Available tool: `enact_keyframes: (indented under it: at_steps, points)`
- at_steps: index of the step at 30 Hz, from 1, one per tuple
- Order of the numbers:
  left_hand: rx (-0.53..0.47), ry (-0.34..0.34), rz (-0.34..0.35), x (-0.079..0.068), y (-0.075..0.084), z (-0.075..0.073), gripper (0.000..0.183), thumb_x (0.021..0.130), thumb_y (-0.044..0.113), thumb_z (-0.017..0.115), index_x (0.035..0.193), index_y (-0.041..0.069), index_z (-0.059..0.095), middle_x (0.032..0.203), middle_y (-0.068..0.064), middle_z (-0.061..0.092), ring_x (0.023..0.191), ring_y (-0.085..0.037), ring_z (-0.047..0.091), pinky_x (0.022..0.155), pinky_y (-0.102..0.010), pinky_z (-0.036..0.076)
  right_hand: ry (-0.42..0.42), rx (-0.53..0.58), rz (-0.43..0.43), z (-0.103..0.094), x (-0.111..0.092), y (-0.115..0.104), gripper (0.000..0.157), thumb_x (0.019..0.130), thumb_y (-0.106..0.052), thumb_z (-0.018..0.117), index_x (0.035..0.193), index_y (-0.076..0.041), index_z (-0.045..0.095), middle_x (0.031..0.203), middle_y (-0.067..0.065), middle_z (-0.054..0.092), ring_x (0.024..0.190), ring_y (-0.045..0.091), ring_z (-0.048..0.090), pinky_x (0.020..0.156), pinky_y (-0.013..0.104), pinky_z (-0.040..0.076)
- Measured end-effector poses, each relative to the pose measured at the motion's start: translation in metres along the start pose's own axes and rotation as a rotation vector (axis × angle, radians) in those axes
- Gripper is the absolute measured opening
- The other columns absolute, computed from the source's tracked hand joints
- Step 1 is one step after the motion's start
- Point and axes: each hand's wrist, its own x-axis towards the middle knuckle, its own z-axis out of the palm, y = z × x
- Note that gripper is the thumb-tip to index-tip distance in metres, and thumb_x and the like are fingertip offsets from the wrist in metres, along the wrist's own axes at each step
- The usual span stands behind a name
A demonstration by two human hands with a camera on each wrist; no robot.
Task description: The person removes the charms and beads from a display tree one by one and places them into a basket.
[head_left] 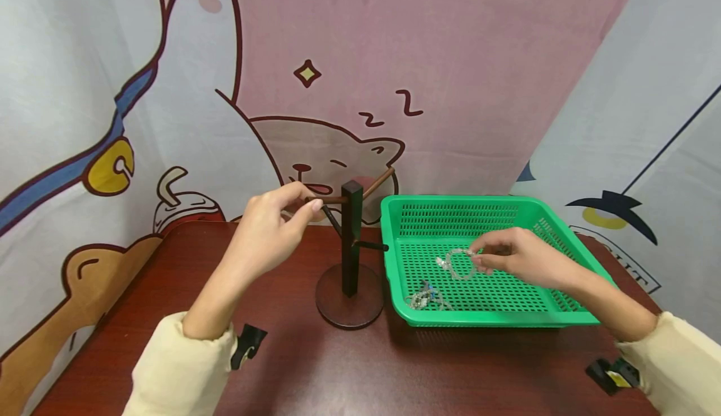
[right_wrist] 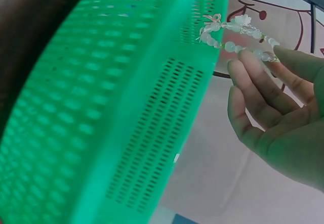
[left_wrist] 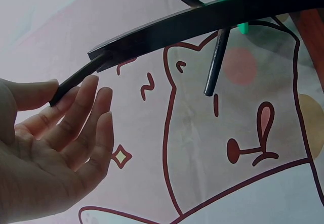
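Observation:
My left hand (head_left: 274, 223) pinches the end of an upper peg (left_wrist: 76, 82) on a dark wooden stand (head_left: 352, 247) between thumb and forefinger. The stand has a square post, a round base and several pegs jutting out at different heights. Over the green basket (head_left: 467, 199), my right hand (head_left: 521, 256) pinches a pale, clear beaded bracelet (head_left: 455, 264) at one side, so it hangs as a loop. In the right wrist view, the bracelet (right_wrist: 230, 47) shows round beads and a small light charm. More bracelets (head_left: 427, 297) lie in the basket's near left corner.
The basket stands just right of the stand on a reddish-brown wooden table (head_left: 281, 366); a lower peg (head_left: 372, 246) reaches its left rim. Behind the table hangs a cartoon-printed cloth (head_left: 450, 78).

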Motion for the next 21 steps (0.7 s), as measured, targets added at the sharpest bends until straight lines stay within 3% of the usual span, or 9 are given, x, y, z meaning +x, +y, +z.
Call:
enact_keyframes:
  at_steps: [12, 21]
  points:
    - [-0.014, 0.026, 0.021, -0.001, -0.002, 0.001, 0.01, 0.09, 0.015, 0.057, 0.088, 0.01, 0.065, 0.08, -0.001, 0.068, 0.068, -0.015, 0.06, 0.06, -0.033, 0.044, -0.073, 0.142, -0.053, 0.021, -0.016, 0.023, 0.018, 0.092, -0.012, 0.056, 0.104, -0.001, 0.062, 0.088, 0.006, 0.066, 0.079, 0.011, 0.063, 0.067, 0.029, 0.05]
    - [-0.036, 0.051, 0.036, 0.0, -0.004, 0.004, 0.009, 0.089, 0.013, 0.058, 0.086, 0.009, 0.065, 0.079, -0.002, 0.068, 0.067, -0.016, 0.061, 0.061, -0.033, 0.046, -0.055, 0.15, -0.096, 0.03, -0.02, 0.032, 0.015, 0.091, -0.01, 0.056, 0.102, -0.002, 0.063, 0.084, 0.001, 0.066, 0.074, 0.015, 0.061, 0.061, 0.03, 0.049]
